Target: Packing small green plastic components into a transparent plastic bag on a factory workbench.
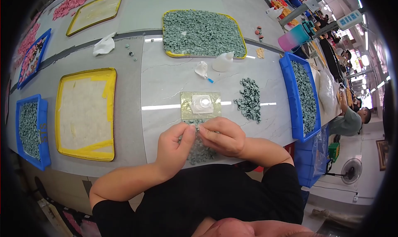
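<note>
My left hand point(176, 142) and my right hand point(224, 136) meet at the fingertips, both pinched closed. What they hold between thumbs and fingers is too small to make out. Loose pale green pieces point(200, 153) lie on the table below my hands, partly covered by them. Just beyond my fingertips is a yellowish square mat point(185, 112), with a white sheet point(199, 110) on it bearing a shiny round spot. To the right, a heap of darker green pieces point(249, 101) is spread on the table.
Farther back stand a yellow-rimmed tray point(241, 30) of green pieces, a white squeeze bottle point(224, 61) and a small white item with a blue tip point(201, 69). Blue bins flank me at right point(283, 71) and left point(44, 148). A yellow-edged tray point(85, 117) lies at left.
</note>
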Available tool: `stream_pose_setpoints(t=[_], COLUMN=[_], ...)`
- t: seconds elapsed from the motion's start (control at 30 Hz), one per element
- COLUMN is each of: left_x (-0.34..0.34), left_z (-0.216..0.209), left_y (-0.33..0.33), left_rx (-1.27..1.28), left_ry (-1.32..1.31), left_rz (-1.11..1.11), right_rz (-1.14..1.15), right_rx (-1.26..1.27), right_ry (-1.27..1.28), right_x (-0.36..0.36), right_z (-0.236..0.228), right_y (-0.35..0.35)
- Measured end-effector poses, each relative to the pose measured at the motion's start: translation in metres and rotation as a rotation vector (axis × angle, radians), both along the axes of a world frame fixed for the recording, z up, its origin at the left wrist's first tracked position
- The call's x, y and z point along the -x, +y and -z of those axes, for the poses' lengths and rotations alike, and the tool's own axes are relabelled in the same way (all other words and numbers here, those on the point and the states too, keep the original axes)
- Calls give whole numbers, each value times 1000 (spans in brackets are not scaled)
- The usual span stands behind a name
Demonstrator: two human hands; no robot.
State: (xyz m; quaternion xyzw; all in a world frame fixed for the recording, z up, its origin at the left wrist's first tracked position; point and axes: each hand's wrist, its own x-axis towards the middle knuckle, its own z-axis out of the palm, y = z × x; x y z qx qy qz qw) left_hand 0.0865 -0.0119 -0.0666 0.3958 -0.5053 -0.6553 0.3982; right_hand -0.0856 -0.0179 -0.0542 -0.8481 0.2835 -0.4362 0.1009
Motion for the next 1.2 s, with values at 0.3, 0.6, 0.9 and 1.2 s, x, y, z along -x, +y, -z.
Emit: stream_pose_setpoints(t=[0.3,0.6,0.9,1.2], left_x=[4,10,3,25], left_z=[5,-5,-6,-17], left_y=[-5,-12,-25,-22], left_rx=[-123,-599,-665,-659], left_ry=[-62,191,390,341], left_rz=[141,219,126,147], right_rz=[13,563,508,475], right_rx=[-399,-489,-551,-418], right_ry=[168,581,363,279], right_x=[21,103,76,91], right_z=[-24,-19,-16,-10], right_y=[-1,-14,-19,-10])
